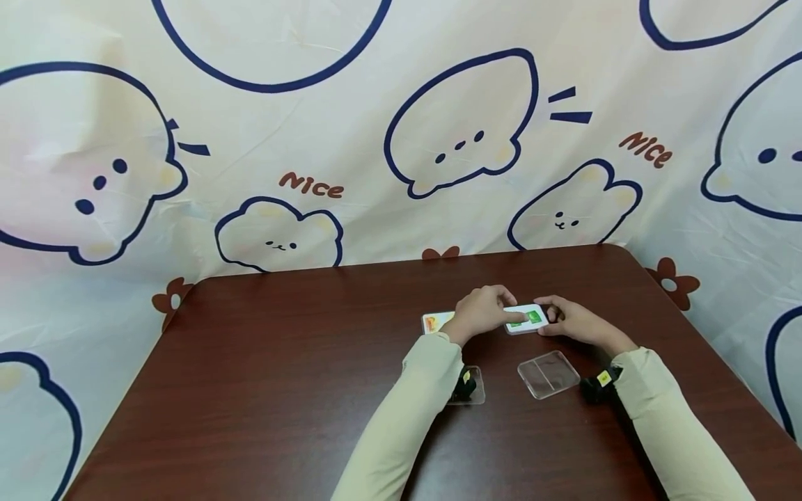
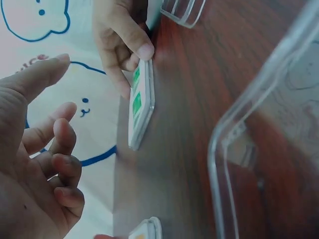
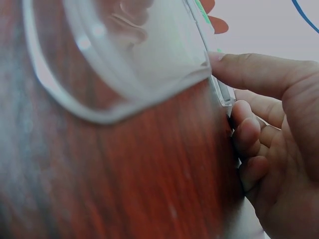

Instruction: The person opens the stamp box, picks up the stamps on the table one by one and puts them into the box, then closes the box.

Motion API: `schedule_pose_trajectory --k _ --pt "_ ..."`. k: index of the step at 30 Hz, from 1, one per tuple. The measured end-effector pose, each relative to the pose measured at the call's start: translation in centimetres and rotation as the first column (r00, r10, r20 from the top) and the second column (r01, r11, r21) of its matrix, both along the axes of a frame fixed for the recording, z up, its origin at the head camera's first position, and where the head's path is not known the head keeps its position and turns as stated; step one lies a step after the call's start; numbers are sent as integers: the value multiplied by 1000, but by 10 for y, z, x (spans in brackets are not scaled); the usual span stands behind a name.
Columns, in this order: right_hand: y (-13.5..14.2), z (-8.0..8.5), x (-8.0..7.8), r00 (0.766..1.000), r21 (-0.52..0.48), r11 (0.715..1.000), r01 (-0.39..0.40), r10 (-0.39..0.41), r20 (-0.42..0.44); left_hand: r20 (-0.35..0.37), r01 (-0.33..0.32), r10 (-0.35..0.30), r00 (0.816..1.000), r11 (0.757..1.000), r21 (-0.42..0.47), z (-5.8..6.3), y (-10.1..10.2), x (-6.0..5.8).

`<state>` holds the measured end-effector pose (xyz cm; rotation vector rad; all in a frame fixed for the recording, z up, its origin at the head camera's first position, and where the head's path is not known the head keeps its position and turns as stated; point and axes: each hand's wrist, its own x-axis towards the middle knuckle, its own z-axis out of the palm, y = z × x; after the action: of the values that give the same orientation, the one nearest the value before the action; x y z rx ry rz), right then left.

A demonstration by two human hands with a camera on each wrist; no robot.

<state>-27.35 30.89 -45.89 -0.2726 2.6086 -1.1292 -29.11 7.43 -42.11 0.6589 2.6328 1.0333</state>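
Note:
My right hand (image 1: 579, 323) pinches the right end of a stack of white cards with green pictures (image 1: 535, 316) between thumb and fingers. The stack (image 2: 141, 109) has a clear plastic edge along its underside. My left hand (image 1: 482, 313) hovers at the stack's left end. In the left wrist view the fingers of this hand (image 2: 42, 154) are loosely bent, apart from the cards, with nothing held. Partly hidden behind the left hand lies another white card stack with an orange picture (image 1: 431, 323).
A clear plastic lid or tray (image 1: 548, 374) lies on the brown table (image 1: 282, 390) in front of the right hand. Another clear plastic piece (image 1: 479, 390) sits partly under the left wrist. A printed cloth (image 1: 363, 139) hangs behind the table's far edge.

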Motion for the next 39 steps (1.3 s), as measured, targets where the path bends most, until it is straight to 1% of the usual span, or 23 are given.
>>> schedule_pose_trajectory --k 6,13,15,18,21,24,31,34,39 --pt "-1 0 0 1000 1 1000 4 -4 1 -20 50 -49 999 999 20 5 -5 9" --pt "2 -5 -2 1000 2 1000 -2 2 -7 -45 90 -90 995 996 0 6 -8 24" --pt "2 -6 -2 1000 2 1000 -2 2 -8 -71 107 -108 992 994 -14 5 -8 29" --pt "2 -6 -2 1000 3 1000 -4 4 -19 -134 131 -139 981 989 -62 4 -8 36" --pt "1 -4 -2 1000 13 1000 3 -2 -26 -194 130 -154 969 983 -131 3 -7 44" --pt "0 -2 -1 1000 20 1000 7 -7 -24 -220 115 -156 963 975 -188 0 -6 51" --pt "-1 0 2 1000 8 1000 11 -11 -23 -208 104 -153 966 969 -226 -6 -5 65" --pt "-1 -1 1 1000 16 1000 13 -13 -27 -208 95 -151 966 961 -259 -9 -3 70" --pt "0 -4 -1 1000 23 1000 12 -12 -27 -195 85 -148 970 951 -298 -13 -1 75"
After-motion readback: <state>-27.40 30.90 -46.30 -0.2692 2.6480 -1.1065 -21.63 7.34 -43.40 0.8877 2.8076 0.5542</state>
